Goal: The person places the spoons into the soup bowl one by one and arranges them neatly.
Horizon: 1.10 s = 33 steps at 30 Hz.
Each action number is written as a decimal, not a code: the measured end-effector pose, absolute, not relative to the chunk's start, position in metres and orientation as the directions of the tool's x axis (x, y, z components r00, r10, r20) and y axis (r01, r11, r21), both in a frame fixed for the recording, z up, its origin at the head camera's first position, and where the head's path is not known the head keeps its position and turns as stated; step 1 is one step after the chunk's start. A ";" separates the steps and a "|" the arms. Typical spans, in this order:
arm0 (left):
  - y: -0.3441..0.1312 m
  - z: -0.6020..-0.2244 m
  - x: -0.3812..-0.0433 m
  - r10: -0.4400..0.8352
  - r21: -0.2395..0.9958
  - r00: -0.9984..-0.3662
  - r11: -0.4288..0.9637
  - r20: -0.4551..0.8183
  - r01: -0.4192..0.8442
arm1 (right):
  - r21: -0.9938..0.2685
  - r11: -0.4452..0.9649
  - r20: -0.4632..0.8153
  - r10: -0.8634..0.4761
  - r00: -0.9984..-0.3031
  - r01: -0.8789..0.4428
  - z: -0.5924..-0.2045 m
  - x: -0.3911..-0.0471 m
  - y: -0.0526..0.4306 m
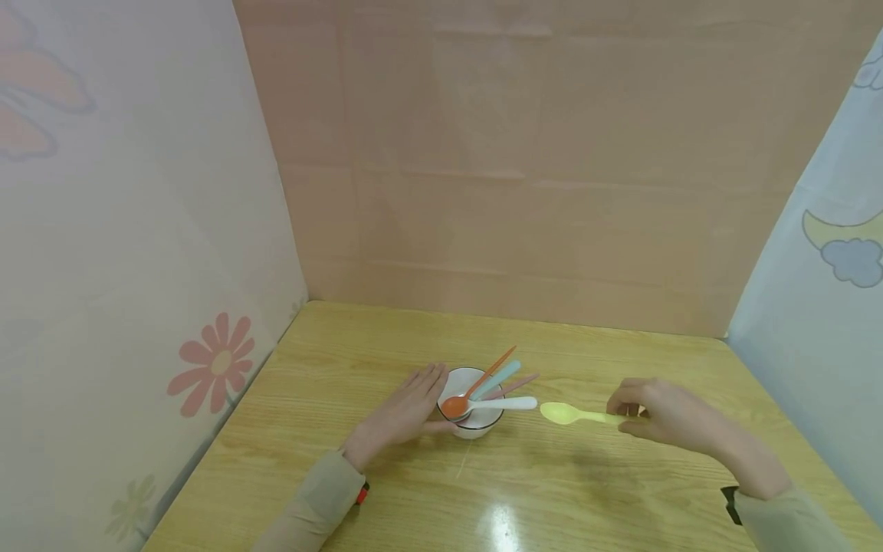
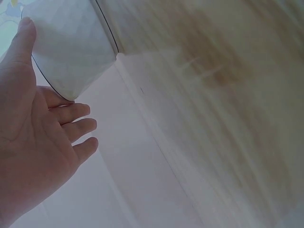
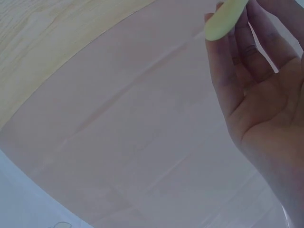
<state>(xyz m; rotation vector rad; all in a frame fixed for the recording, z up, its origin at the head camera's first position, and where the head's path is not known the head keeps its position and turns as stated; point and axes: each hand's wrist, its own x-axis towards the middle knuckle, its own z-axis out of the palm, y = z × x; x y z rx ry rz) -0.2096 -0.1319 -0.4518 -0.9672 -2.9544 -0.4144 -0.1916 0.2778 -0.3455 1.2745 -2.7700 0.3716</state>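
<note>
A white bowl (image 1: 474, 434) with a dark rim stands mid-table in the head view. In it lean an orange spoon (image 1: 454, 407), a white spoon (image 1: 510, 403), a light blue handle (image 1: 501, 376) and a pink handle (image 1: 522, 383). My left hand (image 1: 400, 412) holds the bowl from its left side; the left wrist view shows the thumb and index finger on either side of the bowl (image 2: 71, 47). To the right, my right hand (image 1: 679, 414) pinches a yellow spoon (image 1: 562, 414) by its handle end, with the scoop pointing left at the white handle's tip.
The wooden table (image 1: 386, 506) carries a bright glare near its front. A brown papered wall (image 1: 524, 192) rises at the back. Pale sheets with printed pictures close in the left side (image 1: 138, 253) and the right side (image 1: 814, 322).
</note>
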 end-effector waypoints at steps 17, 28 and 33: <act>-0.131 -0.455 -0.211 0.582 0.233 -0.807 0.775 0.098 0.587 | -0.219 0.671 0.076 -0.713 -0.697 -0.709 -0.329 -0.203 0.258; -0.132 -0.455 -0.211 0.580 0.231 -0.809 0.778 0.095 0.584 | -0.210 0.652 0.027 -0.741 -0.671 -0.729 -0.321 -0.219 0.239; -0.131 -0.455 -0.210 0.578 0.229 -0.811 0.780 0.091 0.582 | -0.217 0.648 -0.007 -0.749 -0.663 -0.730 -0.318 -0.225 0.229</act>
